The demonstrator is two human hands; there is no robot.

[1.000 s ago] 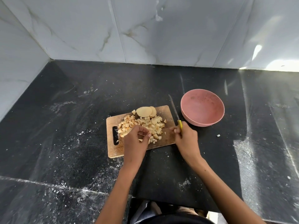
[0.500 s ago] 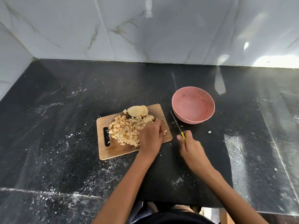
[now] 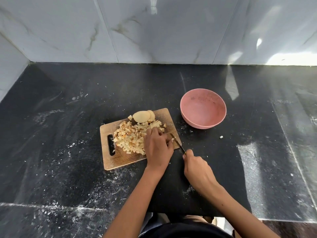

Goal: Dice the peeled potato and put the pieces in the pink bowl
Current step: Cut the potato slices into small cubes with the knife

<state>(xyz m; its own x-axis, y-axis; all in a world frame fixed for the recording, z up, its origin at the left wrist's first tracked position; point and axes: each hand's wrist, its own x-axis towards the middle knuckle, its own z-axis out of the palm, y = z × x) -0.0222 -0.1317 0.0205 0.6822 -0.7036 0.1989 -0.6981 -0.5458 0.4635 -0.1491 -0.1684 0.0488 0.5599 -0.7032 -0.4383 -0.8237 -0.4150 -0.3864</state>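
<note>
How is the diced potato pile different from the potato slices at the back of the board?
The diced potato pile is many small cubes, several browned at the edges; the potato slices are a few broad rounds, pale and smooth. The pile spreads across the middle of the cutting board; the slices overlap at its far edge. Both lie on the board; none is in the pink bowl.

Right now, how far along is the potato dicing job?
Mostly diced: a heap of potato cubes lies on the cutting board. In hand: the left hand rests on the cubes, and the right hand holds the knife. Left: a few uncut potato slices at the board's far edge, one stray cube on the counter, and the pink bowl holds no pieces yet.
</note>
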